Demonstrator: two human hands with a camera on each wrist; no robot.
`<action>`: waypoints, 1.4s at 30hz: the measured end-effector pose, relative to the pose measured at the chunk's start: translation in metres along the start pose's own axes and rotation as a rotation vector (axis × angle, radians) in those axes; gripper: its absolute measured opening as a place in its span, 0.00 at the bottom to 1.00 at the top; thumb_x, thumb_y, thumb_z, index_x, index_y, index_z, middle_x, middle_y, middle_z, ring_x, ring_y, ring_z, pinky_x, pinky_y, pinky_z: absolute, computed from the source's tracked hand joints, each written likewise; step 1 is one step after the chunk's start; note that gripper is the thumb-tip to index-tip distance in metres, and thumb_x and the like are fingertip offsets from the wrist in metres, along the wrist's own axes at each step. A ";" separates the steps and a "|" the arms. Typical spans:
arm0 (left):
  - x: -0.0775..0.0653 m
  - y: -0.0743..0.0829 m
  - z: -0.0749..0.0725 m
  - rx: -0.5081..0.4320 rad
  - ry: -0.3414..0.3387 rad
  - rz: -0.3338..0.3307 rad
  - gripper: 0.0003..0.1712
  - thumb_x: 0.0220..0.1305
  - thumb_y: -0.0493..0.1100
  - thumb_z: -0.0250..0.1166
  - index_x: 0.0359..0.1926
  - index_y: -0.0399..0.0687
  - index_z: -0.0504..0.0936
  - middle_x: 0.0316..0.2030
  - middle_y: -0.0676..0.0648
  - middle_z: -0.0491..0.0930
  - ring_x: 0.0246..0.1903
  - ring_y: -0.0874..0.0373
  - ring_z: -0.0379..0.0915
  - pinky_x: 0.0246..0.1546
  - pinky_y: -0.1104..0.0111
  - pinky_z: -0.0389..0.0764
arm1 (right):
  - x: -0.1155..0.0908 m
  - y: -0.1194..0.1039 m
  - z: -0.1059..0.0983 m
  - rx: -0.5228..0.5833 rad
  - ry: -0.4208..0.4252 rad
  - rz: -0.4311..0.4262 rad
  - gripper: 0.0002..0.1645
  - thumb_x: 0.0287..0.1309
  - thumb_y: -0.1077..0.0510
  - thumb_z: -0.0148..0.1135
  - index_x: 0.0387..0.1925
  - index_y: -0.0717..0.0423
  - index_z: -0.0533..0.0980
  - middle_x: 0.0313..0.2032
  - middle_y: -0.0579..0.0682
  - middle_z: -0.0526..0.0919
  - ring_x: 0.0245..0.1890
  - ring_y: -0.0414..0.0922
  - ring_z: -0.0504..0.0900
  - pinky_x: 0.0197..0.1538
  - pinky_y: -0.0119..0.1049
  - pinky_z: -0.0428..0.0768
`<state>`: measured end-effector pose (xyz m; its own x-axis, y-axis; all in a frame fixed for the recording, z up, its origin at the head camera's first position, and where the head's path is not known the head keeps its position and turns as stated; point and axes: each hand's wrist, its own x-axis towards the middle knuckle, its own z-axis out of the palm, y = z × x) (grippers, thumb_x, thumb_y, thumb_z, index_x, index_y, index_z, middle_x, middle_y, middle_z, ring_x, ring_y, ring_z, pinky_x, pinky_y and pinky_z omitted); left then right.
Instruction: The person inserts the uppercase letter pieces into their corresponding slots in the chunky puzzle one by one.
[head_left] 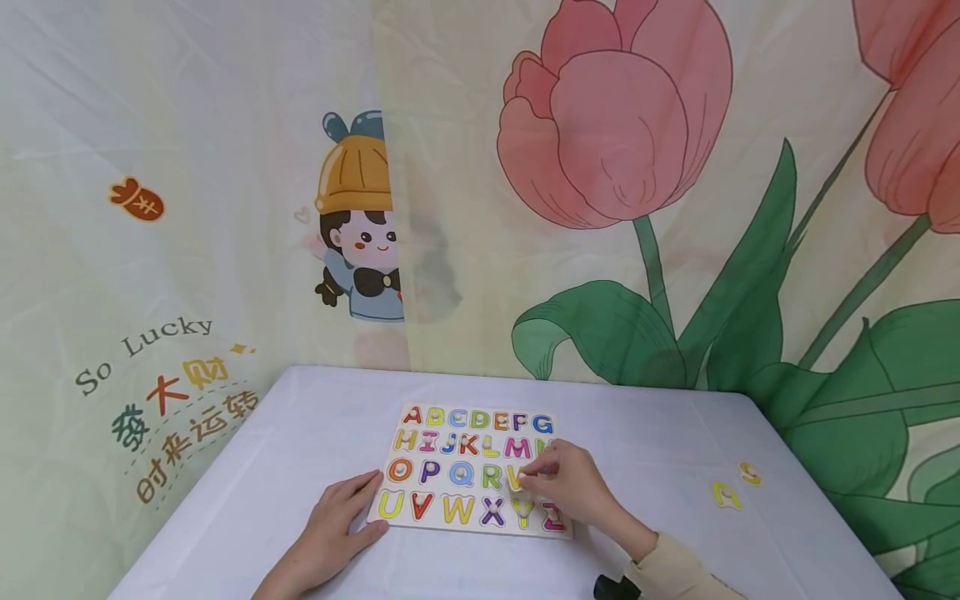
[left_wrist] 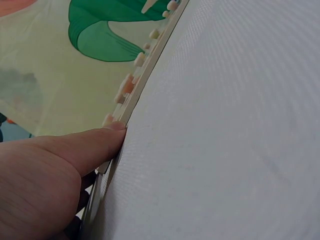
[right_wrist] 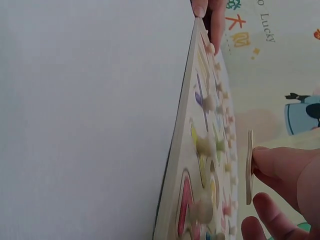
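Observation:
A wooden alphabet board [head_left: 433, 523] with colourful knobbed letters lies flat on the table. My right hand [head_left: 573, 483] pinches a wooden letter piece [right_wrist: 249, 172] by its knob, over the right part of the board, beside the R. The right wrist view shows this piece edge-on, raised above the other knobs; I cannot tell which letter it is. At the board's left side, my left hand [head_left: 330, 529] rests with fingers extended along the edge. Its thumb [left_wrist: 100, 145] touches the near left corner, as the left wrist view shows.
Two loose yellowish letter pieces lie on the table's right side: an S [head_left: 749, 473] and a piece shaped like an N [head_left: 726, 495]. A white cloth [head_left: 645, 433] covers the table. Behind it hangs a printed curtain [head_left: 457, 167]. Something black [head_left: 617, 587] shows by the right sleeve.

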<state>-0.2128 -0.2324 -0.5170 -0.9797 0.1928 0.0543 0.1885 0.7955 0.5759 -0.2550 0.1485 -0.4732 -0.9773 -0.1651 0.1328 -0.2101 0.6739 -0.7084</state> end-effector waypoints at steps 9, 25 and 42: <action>0.000 0.001 -0.001 0.004 0.008 0.014 0.45 0.69 0.59 0.72 0.79 0.47 0.69 0.79 0.49 0.65 0.77 0.43 0.55 0.75 0.39 0.62 | -0.006 -0.030 0.036 0.062 -0.037 -0.085 0.03 0.56 0.51 0.82 0.31 0.40 0.92 0.34 0.37 0.81 0.39 0.43 0.77 0.42 0.34 0.73; -0.001 0.001 -0.003 -0.007 -0.003 0.013 0.46 0.68 0.60 0.73 0.79 0.47 0.69 0.78 0.48 0.66 0.77 0.42 0.56 0.74 0.38 0.62 | -0.015 -0.052 0.078 0.029 0.019 -0.006 0.05 0.50 0.50 0.84 0.26 0.37 0.91 0.30 0.38 0.77 0.32 0.39 0.73 0.36 0.35 0.68; 0.001 -0.004 0.000 0.010 0.011 0.039 0.45 0.69 0.60 0.72 0.79 0.46 0.69 0.78 0.48 0.66 0.77 0.42 0.56 0.75 0.39 0.62 | -0.018 -0.056 0.095 -0.042 0.130 -0.019 0.08 0.45 0.47 0.87 0.23 0.33 0.90 0.34 0.34 0.74 0.36 0.37 0.69 0.47 0.46 0.65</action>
<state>-0.2143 -0.2356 -0.5193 -0.9724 0.2174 0.0851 0.2268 0.7933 0.5650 -0.2228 0.0449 -0.5017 -0.9679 -0.0848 0.2365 -0.2265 0.7018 -0.6755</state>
